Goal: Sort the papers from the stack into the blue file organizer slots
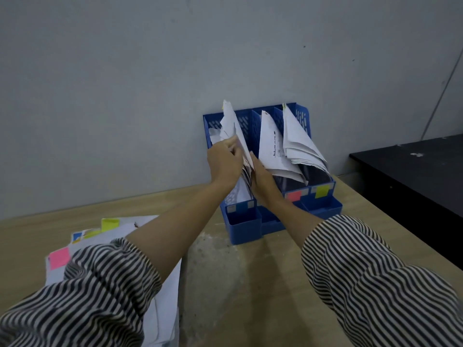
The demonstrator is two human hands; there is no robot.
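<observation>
The blue file organizer [244, 227] stands against the wall at the back of the wooden table. White papers lean in its slots. My left hand [224, 162] pinches a bundle of white papers [231, 121] standing in the leftmost slot. My right hand [261, 180] rests against the right side of that same bundle, fingers along the sheets. The middle slot holds a printed sheet [269, 144], and the right slot holds a fanned bundle [298, 139]. The paper stack [162, 304] with pink and yellow-green sticky tabs lies at the lower left, partly hidden by my left sleeve.
A pink tag [293, 195] and a yellow tag [322, 191] mark the fronts of the middle and right slots. A black table [413, 169] stands to the right, past the wooden table's edge. A grey wall rises right behind the organizer.
</observation>
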